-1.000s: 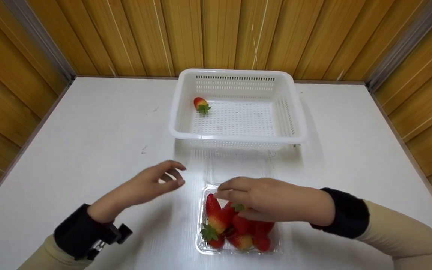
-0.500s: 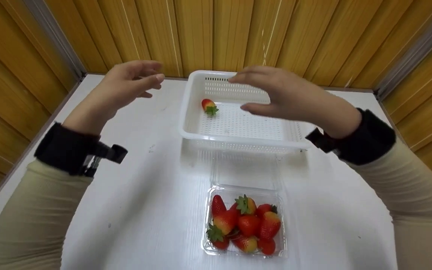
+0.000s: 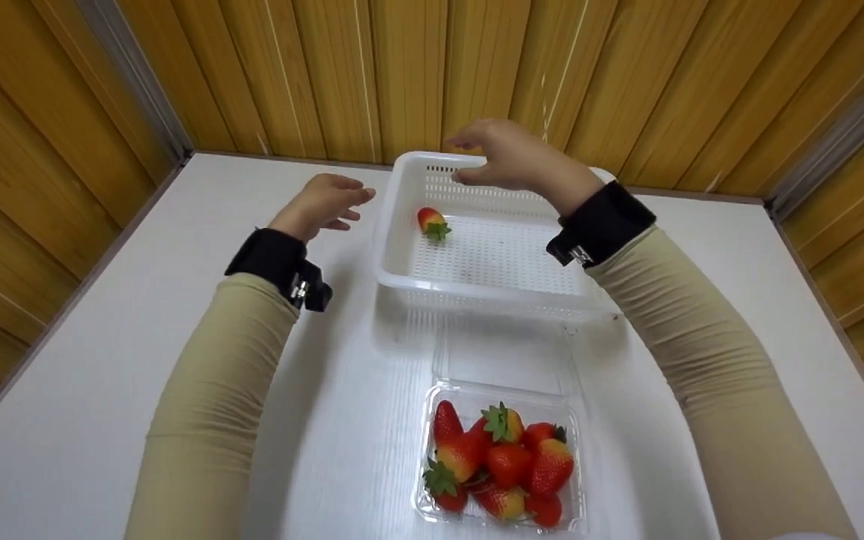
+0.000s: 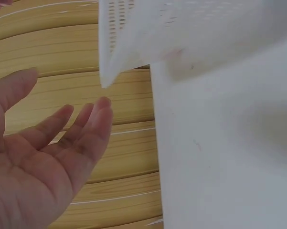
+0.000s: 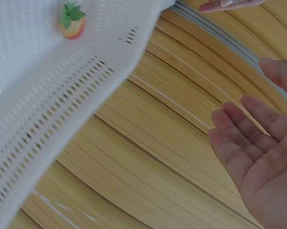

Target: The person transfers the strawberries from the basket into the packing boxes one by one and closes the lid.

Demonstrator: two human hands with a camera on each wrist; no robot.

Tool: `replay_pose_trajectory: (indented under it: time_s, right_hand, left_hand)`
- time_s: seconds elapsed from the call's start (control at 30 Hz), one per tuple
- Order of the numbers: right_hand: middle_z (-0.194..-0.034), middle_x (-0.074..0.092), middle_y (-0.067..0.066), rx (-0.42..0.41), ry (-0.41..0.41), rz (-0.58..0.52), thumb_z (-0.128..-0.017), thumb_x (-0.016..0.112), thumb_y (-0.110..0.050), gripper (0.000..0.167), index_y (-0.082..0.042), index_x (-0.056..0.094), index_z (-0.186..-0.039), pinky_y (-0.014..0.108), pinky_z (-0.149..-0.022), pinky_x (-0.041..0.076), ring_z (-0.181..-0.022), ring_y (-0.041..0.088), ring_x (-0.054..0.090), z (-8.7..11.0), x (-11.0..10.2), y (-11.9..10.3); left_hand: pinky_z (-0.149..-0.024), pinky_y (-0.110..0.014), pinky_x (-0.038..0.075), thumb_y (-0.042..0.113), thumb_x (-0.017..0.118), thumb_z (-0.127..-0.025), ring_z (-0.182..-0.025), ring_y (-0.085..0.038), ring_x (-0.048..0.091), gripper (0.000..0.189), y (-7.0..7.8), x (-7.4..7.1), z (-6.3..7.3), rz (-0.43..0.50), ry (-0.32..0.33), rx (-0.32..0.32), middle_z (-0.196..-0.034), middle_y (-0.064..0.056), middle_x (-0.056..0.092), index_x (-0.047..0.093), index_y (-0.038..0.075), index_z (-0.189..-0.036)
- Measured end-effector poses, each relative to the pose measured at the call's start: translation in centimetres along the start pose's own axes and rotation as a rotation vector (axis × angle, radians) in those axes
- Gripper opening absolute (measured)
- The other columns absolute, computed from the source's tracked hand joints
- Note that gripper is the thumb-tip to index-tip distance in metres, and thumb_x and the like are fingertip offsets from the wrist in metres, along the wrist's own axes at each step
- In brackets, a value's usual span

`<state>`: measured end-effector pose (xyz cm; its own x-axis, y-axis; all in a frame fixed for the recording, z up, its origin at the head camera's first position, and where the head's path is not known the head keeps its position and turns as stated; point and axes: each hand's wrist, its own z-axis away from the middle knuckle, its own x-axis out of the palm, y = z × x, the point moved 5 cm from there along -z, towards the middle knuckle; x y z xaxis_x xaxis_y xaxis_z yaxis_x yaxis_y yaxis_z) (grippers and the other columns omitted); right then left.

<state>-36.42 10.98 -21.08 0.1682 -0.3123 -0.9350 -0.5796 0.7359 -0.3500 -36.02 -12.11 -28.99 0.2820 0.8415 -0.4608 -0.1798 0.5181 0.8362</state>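
My left hand (image 3: 327, 204) hovers just left of the white plastic basket (image 3: 477, 286), fingers spread and relaxed, palm bare in the left wrist view. Above the basket's back part is my right hand (image 3: 503, 156), its fingers loosely bent with nothing between them; the right wrist view shows that bare palm too. One strawberry (image 3: 430, 222) with a green cap lies at the left inside the basket. Nearer to me, a clear plastic clamshell box (image 3: 432, 420) holds several strawberries (image 3: 508, 465). Its transparent lid (image 3: 503, 352) lies folded back toward the basket.
All of this stands on a white table (image 3: 177, 300). Yellow wood-patterned panels (image 3: 409, 82) rise behind it and at both sides, joined by grey corner posts (image 3: 136, 79). The basket stands close to the back panel.
Both hands have moved away from the strawberry box and up to the basket. Over the last half second the left hand came right and down, and the right hand shifted left. The strawberries stay put.
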Motion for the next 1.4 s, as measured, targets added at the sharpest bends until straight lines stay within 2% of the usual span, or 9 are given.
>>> replay_pose_trajectory:
  time_s: [0.13,0.3,0.67,0.83,0.93,1.0,1.17,1.27,1.4]
  right_hand:
    - [-0.142,0.059,0.027,0.039,-0.048,-0.039,-0.095,0.069,-0.013,0.051,0.006,0.056,-0.140,0.051,-0.119,0.042,-0.135,0.042,0.054,-1.7,2.6,1.6]
    - [-0.143,0.059,0.027,0.074,-0.093,-0.039,-0.094,0.069,-0.011,0.052,0.007,0.056,-0.141,0.050,-0.119,0.043,-0.137,0.041,0.054,-3.5,5.1,2.7]
    - [-0.142,0.060,0.025,0.128,-0.169,-0.006,-0.093,0.069,-0.011,0.050,0.007,0.058,-0.138,0.047,-0.119,0.043,-0.136,0.040,0.055,-5.6,9.0,3.8]
    - [-0.141,0.061,0.025,0.169,-0.220,0.034,-0.092,0.070,-0.010,0.050,0.004,0.059,-0.139,0.047,-0.120,0.042,-0.135,0.040,0.055,-5.7,10.2,4.6]
    - [-0.144,0.060,0.023,0.206,-0.242,0.040,-0.093,0.070,-0.010,0.050,0.002,0.059,-0.140,0.048,-0.120,0.042,-0.137,0.039,0.054,-5.7,10.7,5.0]
    - [-0.146,0.059,0.021,0.229,-0.250,0.030,-0.093,0.071,-0.009,0.050,0.000,0.060,-0.140,0.050,-0.120,0.042,-0.137,0.038,0.053,-5.7,10.9,5.2]
    - [-0.146,0.059,0.019,0.246,-0.259,0.038,-0.092,0.069,-0.007,0.049,-0.003,0.061,-0.140,0.049,-0.121,0.041,-0.136,0.036,0.054,-6.1,11.4,5.4]
    - [-0.141,0.064,0.018,0.234,-0.254,0.065,-0.090,0.067,-0.007,0.047,-0.004,0.064,-0.137,0.045,-0.118,0.043,-0.125,0.031,0.056,-6.4,11.6,5.5]
    - [-0.138,0.066,0.016,0.239,-0.256,0.084,-0.091,0.067,-0.009,0.047,-0.005,0.063,-0.138,0.042,-0.113,0.047,-0.115,0.029,0.055,-6.9,12.0,5.4]
  left_hand:
    - [-0.115,-0.039,0.050,0.029,0.055,-0.106,-0.139,-0.034,0.055,0.062,-1.6,1.4,-1.6,0.066,0.003,-0.057,-0.159,-0.019,0.045,0.035,-0.003,-0.156]
    - [-0.112,-0.036,0.052,0.020,0.064,-0.102,-0.132,-0.032,0.061,0.062,-2.5,2.4,-2.3,0.096,0.014,-0.100,-0.155,-0.019,0.050,0.040,-0.002,-0.154]
    - [-0.108,-0.037,0.055,0.006,0.065,-0.098,-0.110,-0.023,0.064,0.048,-1.4,2.8,-2.3,0.052,0.031,-0.131,-0.144,-0.018,0.057,0.052,-0.005,-0.143]
    - [-0.105,-0.036,0.057,0.004,0.065,-0.097,-0.090,-0.016,0.061,0.008,-0.8,3.1,-2.4,0.004,0.028,-0.142,-0.115,-0.009,0.059,0.060,0.001,-0.102]
    - [-0.102,-0.035,0.059,0.004,0.065,-0.097,-0.082,-0.015,0.060,0.012,-0.3,3.3,-2.4,-0.043,0.032,-0.146,-0.102,-0.006,0.057,0.055,0.004,-0.090]
    - [-0.098,-0.033,0.060,0.005,0.065,-0.097,-0.079,-0.013,0.061,0.005,-0.1,3.3,-2.3,-0.079,0.037,-0.158,-0.101,-0.006,0.058,0.061,0.002,-0.098]
    - [-0.072,-0.022,0.061,0.006,0.065,-0.098,-0.063,-0.009,0.060,0.032,0.0,3.5,-2.2,-0.104,0.029,-0.184,-0.101,-0.006,0.057,0.063,-0.005,-0.127]
    - [-0.075,-0.025,0.062,0.006,0.065,-0.098,-0.063,-0.009,0.061,0.035,0.1,3.6,-2.2,-0.110,0.030,-0.176,-0.106,-0.009,0.062,0.062,-0.006,-0.130]
    - [-0.092,-0.031,0.062,0.007,0.065,-0.098,-0.068,-0.010,0.062,0.032,-0.1,3.7,-2.1,-0.135,0.037,-0.161,-0.105,-0.009,0.065,0.065,-0.006,-0.127]
